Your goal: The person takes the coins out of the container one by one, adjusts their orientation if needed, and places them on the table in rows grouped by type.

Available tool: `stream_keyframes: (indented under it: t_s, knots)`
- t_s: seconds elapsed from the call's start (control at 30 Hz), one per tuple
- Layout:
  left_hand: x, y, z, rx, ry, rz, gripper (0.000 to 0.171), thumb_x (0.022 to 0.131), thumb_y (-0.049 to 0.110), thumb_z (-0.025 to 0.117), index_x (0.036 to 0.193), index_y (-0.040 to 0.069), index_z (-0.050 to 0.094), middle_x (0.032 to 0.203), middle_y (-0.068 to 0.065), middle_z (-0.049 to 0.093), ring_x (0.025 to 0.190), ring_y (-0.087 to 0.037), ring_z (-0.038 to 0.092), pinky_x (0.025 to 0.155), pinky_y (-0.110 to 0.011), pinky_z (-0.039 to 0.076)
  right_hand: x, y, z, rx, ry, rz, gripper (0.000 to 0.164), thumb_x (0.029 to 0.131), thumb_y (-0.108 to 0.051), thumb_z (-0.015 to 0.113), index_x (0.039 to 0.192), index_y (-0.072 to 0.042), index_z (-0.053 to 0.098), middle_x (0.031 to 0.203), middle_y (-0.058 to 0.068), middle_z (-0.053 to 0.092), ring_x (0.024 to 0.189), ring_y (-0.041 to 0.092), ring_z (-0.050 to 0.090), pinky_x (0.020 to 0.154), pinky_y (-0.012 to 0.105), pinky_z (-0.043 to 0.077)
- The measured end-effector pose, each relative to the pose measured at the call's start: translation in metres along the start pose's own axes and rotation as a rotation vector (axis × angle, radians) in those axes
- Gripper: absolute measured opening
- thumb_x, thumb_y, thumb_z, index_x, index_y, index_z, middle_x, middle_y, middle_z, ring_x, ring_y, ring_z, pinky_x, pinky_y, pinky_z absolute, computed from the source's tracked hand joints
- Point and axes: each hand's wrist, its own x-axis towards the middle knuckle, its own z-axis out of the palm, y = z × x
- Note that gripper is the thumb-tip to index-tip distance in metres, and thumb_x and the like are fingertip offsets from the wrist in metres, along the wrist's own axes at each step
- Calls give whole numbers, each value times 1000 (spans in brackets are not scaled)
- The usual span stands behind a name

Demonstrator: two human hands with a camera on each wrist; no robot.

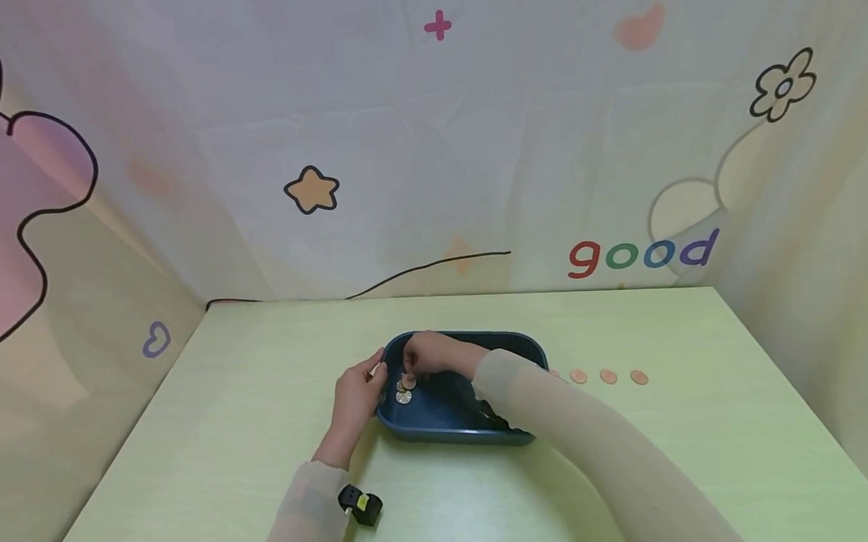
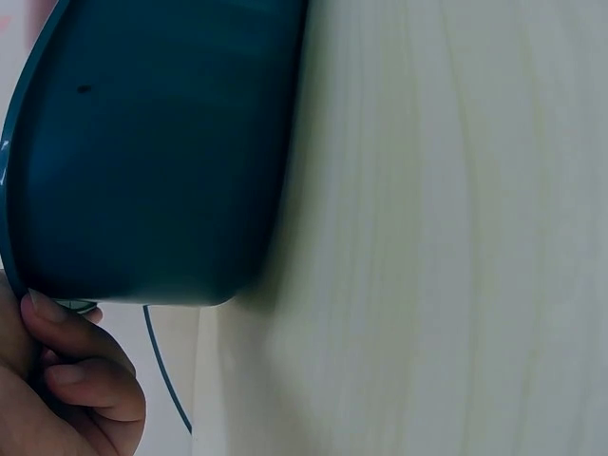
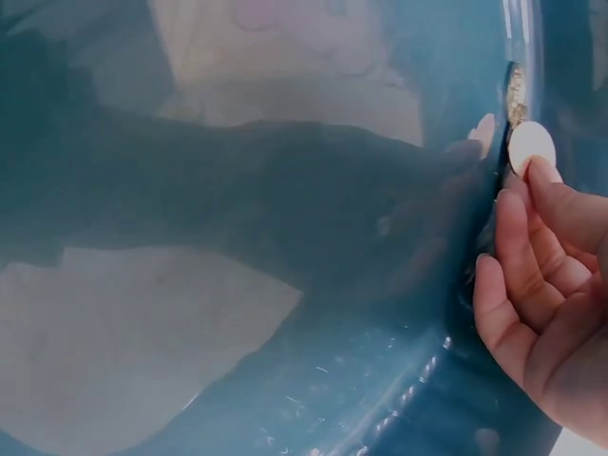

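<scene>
A dark blue plastic tray (image 1: 439,410) sits at the middle of the table. My left hand (image 1: 355,393) grips its left rim; in the left wrist view the thumb and curled fingers (image 2: 100,385) hold the tray's corner. My right hand (image 1: 437,352) reaches inside the tray at its left end. Between thumb and forefinger it pinches a coin (image 3: 532,147), which looks pale in the right wrist view. Beside that, a shiny gold-coloured coin (image 3: 516,87) stands near the tray wall. Another coin (image 1: 404,397) lies on the tray floor in the head view.
To the right of the tray, several copper-coloured coins (image 1: 608,376) lie in a row, partly hidden by the right sleeve (image 1: 576,425). A black wrist camera (image 1: 362,506) is on the left sleeve. A printed cloth (image 1: 400,129) hangs behind the pale green table (image 1: 253,437).
</scene>
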Motion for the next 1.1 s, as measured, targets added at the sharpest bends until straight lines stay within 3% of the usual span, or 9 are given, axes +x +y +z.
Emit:
stream_keyframes:
  t_s: [0.53,0.8,1.1]
  knots:
    - [0,1,0,-17,-8,-5,41,103,16,55,142,5,59,55,6,39,41,-6,39,46,-22,39,-10,-4,-22,48,-29,-50,17,99,-4,60,85,-4,69,85,8,71,71,13,67,71,23,54]
    - [1,0,0,-14,-12,-18,43,103,18,56,144,6,58,55,6,38,41,-7,40,47,-22,40,-31,-6,-46,74,-12,-90,15,101,-10,62,90,-3,68,85,9,72,74,15,70,71,23,56]
    - [0,0,2,-12,-4,-27,42,103,18,56,143,7,59,56,5,38,41,-7,40,46,-21,41,-58,7,-63,133,32,-58,14,100,-10,63,95,0,71,87,12,73,73,13,68,74,25,58]
